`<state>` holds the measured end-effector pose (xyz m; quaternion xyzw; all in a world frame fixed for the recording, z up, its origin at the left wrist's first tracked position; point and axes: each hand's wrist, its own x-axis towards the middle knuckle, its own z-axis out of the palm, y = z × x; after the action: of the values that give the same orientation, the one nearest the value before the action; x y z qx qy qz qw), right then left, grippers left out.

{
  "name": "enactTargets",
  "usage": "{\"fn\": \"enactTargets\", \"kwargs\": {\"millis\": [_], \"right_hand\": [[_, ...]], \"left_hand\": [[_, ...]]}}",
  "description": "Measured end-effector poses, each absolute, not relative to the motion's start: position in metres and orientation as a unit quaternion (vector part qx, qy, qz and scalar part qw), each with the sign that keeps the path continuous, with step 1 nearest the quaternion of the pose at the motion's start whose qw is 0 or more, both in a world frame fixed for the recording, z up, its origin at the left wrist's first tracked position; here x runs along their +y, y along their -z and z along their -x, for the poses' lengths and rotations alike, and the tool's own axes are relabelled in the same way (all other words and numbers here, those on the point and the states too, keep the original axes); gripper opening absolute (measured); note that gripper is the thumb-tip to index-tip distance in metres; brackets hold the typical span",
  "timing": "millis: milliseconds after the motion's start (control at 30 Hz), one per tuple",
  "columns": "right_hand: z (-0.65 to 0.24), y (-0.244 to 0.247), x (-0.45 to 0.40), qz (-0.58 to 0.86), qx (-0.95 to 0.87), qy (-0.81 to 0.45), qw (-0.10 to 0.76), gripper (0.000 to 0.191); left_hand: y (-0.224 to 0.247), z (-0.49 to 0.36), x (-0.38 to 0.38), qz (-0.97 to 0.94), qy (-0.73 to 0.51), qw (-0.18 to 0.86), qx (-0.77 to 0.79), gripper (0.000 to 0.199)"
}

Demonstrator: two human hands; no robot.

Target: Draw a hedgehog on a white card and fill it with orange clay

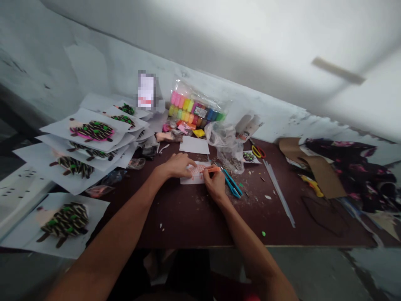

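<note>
just orange clay (213, 169) in right grip (215, 182)

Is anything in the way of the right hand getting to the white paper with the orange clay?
Nothing visible is: the right hand, pinching an orange clay strip, is already on the white paper. The blue-handled scissors lie beside it, not between.

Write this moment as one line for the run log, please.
left hand: on paper | right hand: holds orange piece | near: blue tool
</note>
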<state>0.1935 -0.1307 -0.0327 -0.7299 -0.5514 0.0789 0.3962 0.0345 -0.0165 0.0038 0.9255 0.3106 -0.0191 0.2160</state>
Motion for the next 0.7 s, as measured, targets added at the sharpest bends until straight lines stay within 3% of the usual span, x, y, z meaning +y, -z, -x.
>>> {"fn": "enactTargets", "kwargs": {"millis": [433,700], "right_hand": [[-0.1939,0.0335,-0.1309,0.73,-0.558,-0.086,0.385,0.026],[-0.1952,0.0284,-0.1319,0.718,-0.537,-0.089,0.433,0.023]], "left_hand": [[-0.0048,-0.0342,-0.0159,-0.926,0.024,0.214,0.309,0.053],[-0.006,-0.0339,-0.0165,-0.925,0.029,0.22,0.308,0.053]]}}
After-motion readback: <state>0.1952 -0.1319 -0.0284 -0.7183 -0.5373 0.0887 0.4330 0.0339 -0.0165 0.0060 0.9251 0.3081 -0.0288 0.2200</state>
